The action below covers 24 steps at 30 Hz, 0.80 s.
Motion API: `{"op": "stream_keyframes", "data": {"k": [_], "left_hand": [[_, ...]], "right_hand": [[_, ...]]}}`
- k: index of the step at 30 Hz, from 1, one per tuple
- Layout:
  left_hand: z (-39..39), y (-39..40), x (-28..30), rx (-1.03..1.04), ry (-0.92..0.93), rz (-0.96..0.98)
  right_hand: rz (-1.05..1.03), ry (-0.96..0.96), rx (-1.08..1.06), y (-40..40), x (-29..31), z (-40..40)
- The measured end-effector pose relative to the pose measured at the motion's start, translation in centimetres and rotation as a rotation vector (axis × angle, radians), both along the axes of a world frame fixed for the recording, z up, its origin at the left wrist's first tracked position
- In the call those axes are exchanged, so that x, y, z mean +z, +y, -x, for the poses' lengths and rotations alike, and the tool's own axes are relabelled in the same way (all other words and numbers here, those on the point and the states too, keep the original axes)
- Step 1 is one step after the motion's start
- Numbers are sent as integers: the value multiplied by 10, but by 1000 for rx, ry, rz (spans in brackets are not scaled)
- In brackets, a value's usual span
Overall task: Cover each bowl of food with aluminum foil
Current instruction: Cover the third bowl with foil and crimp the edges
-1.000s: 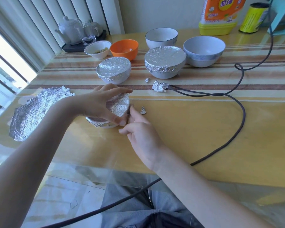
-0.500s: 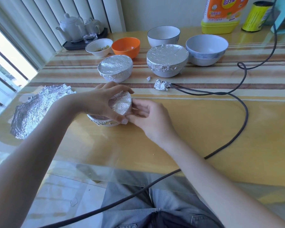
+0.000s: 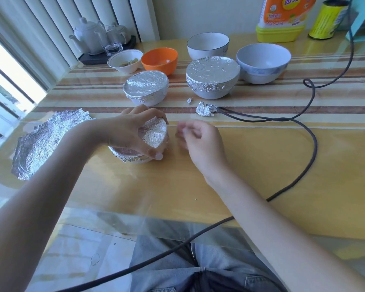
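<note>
Three foil-covered bowls on the table [image 3: 261, 165]: nearest foil-covered bowl [image 3: 154, 134] gripped from above by the left hand [image 3: 131, 131], two more [image 3: 145, 87] [image 3: 213, 75] behind. Four uncovered bowls [image 3: 263, 62] farther back — white, orange, two larger pale ones. One loose foil sheet [image 3: 44, 142] at left, two crumpled foil scraps [image 3: 205, 109]. Right hand [image 3: 198, 138] just beside the bowl, blurred, fingers curled — held contents impossible to tell.
</note>
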<state>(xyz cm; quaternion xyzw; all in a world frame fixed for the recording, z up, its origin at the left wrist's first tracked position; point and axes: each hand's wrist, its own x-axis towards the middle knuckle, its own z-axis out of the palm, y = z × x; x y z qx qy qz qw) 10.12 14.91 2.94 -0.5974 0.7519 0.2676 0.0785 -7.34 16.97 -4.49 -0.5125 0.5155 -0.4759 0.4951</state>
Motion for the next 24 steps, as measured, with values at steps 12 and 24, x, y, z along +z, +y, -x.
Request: {"op": "stream_keyframes", "data": {"k": [12,24], "left_hand": [[3,-1,0,6,-103,59],[3,0,13,70,-150,-41]], "right_hand": [[-55,123,91,13,23,-44],[-75,4,129,38,5,-3]]}}
